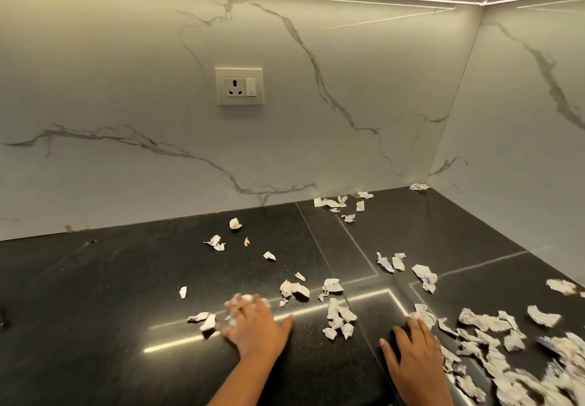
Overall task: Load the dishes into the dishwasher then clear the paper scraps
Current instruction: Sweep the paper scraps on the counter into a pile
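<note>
Torn, crumpled white paper scraps lie scattered over the black stone counter (110,295). My left hand (253,326) lies flat on the counter, fingers straight, pressing on a small clump of scraps (243,301) under its fingertips. My right hand (411,348) also rests flat, its fingertips touching scraps (421,314). A thick pile of scraps (506,358) spreads to the right of that hand. Smaller groups of scraps lie mid-counter (338,317) and near the back wall (338,203). No dishes or dishwasher are in view.
A marble backsplash (316,120) rises behind the counter with a socket and switch plate (239,86). A second marble wall closes the right side, forming a corner (430,181). A small yellowish bit (247,241) lies among the far scraps.
</note>
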`<state>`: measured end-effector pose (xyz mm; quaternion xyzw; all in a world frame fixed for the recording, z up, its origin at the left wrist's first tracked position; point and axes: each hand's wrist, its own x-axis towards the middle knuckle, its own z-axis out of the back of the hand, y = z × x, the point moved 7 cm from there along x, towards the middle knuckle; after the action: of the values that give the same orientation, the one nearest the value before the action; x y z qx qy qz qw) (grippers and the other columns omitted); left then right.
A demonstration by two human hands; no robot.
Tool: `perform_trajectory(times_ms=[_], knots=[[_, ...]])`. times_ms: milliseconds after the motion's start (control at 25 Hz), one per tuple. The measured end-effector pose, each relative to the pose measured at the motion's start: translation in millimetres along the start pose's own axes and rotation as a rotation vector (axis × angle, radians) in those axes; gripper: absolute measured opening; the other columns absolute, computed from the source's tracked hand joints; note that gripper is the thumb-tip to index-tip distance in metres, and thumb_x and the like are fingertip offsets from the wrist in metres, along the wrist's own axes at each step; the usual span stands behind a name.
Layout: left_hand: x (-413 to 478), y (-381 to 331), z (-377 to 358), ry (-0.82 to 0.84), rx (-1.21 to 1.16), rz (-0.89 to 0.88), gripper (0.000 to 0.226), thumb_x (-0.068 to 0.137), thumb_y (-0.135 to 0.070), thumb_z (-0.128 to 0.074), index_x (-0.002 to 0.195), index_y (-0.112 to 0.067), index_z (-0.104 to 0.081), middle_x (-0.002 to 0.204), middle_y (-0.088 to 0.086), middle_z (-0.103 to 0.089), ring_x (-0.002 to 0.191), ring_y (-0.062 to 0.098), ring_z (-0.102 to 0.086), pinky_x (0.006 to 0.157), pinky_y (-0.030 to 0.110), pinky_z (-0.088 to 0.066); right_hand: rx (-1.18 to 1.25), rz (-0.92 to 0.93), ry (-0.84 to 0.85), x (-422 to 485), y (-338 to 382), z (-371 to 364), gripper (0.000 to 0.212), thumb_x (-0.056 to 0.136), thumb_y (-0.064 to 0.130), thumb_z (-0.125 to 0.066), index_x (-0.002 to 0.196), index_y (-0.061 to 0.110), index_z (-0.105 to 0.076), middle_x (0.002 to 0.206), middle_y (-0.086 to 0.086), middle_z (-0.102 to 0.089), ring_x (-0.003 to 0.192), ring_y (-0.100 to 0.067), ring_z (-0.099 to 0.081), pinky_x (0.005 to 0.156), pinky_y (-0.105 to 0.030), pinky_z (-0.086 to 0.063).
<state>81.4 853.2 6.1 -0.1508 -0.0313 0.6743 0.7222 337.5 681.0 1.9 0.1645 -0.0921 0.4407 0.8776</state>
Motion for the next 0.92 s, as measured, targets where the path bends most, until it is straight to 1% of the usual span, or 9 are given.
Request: perform_trajectory(times_ms=[120, 200, 320, 440, 560, 640, 760, 840, 920], knots=[[-21, -78, -21, 0.135, -0.033, -0.610, 0.102, 0.075, -0.076, -0.045, 0.150, -0.028, 0.004, 0.151, 0.005, 0.025, 0.143, 0.032, 0.020, 0.108, 0.055, 0.021, 0.010, 0.015, 0.003, -3, 0, 2, 0.084, 0.092, 0.062, -0.008, 0.083, 0.009, -0.072, 0.106, -0.022, -0.066, 0.103, -0.043, -0.060, 0.082, -0.055, -0.049], [-35, -104, -22, 0.034, 0.038, -0.816, 0.095, 0.074, -0.074, -0.044, 0.150, -0.032, -0.004, 0.153, 0.010, 0.017, 0.143, 0.036, 0.015, 0.102, 0.054, 0.026, 0.036, 0.016, -0.029, -4, -1, 5, 0.083, 0.093, 0.061, -0.010, 0.082, 0.007, -0.073, 0.104, -0.021, -0.067, 0.103, -0.041, -0.060, 0.086, -0.050, -0.049], [-12, -76, 1, -0.081, 0.031, -0.537, 0.090, 0.069, -0.075, -0.037, 0.142, -0.022, -0.036, 0.151, 0.019, -0.029, 0.140, 0.041, -0.022, 0.108, 0.057, 0.009, 0.067, 0.019, -0.049, -6, -1, 8, 0.080, 0.095, 0.058, -0.017, 0.081, 0.003, -0.073, 0.101, -0.021, -0.068, 0.100, -0.038, -0.059, 0.091, -0.041, -0.039], [31, -8, 30, -0.152, -0.121, -0.107, 0.095, 0.080, -0.071, -0.040, 0.150, -0.014, -0.009, 0.155, 0.025, 0.004, 0.142, 0.043, 0.010, 0.104, 0.069, 0.007, 0.021, 0.030, -0.020, -9, 2, 6, 0.079, 0.094, 0.060, -0.018, 0.088, 0.004, -0.074, 0.102, -0.019, -0.068, 0.101, -0.037, -0.060, 0.089, -0.043, -0.043], [47, 46, 29, 0.016, -0.140, 0.136, 0.103, 0.080, -0.077, -0.033, 0.148, -0.014, 0.012, 0.152, 0.023, 0.024, 0.138, 0.045, 0.024, 0.098, 0.078, -0.004, -0.077, 0.066, 0.114, -4, 13, 1, 0.078, 0.092, 0.063, -0.015, 0.105, 0.010, -0.071, 0.109, -0.015, -0.067, 0.105, -0.037, -0.061, 0.087, -0.049, -0.048], [53, 59, 18, 0.150, -0.198, 0.208, 0.107, 0.077, -0.079, -0.035, 0.147, -0.017, 0.018, 0.150, 0.020, 0.030, 0.137, 0.045, 0.025, 0.098, 0.078, -0.005, -0.038, 0.032, 0.168, 3, 33, 1, 0.073, 0.090, 0.066, -0.016, 0.122, 0.019, -0.062, 0.128, -0.009, -0.059, 0.121, -0.033, -0.052, 0.097, -0.052, -0.040], [58, 33, 7, 0.121, -0.057, -0.005, 0.110, 0.076, -0.080, -0.035, 0.146, -0.014, 0.019, 0.152, 0.021, 0.026, 0.140, 0.043, 0.021, 0.102, 0.075, -0.003, 0.019, 0.154, 0.185, 8, 87, -15, 0.065, 0.087, 0.070, -0.014, 0.143, 0.038, -0.027, 0.151, 0.011, -0.022, 0.142, -0.016, -0.017, 0.117, -0.043, -0.012], [58, -4, -1, 0.114, -0.030, -0.336, 0.111, 0.076, -0.081, -0.033, 0.145, -0.013, 0.023, 0.151, 0.022, 0.026, 0.139, 0.039, 0.025, 0.107, 0.067, 0.004, -0.021, 0.321, 0.267, 6, 120, -31, 0.059, 0.089, 0.069, -0.016, 0.141, 0.043, -0.030, 0.149, 0.010, -0.032, 0.140, -0.015, -0.025, 0.114, -0.036, -0.008], [51, -30, 2, 0.066, -0.043, -0.578, 0.107, 0.077, -0.079, -0.035, 0.146, -0.015, 0.017, 0.152, 0.021, 0.023, 0.139, 0.036, 0.024, 0.110, 0.062, 0.010, -0.078, 0.282, 0.319, 17, 116, -36, 0.072, 0.083, 0.075, -0.002, 0.141, 0.043, -0.029, 0.149, 0.008, -0.033, 0.140, -0.018, -0.029, 0.115, -0.035, 0.000]])
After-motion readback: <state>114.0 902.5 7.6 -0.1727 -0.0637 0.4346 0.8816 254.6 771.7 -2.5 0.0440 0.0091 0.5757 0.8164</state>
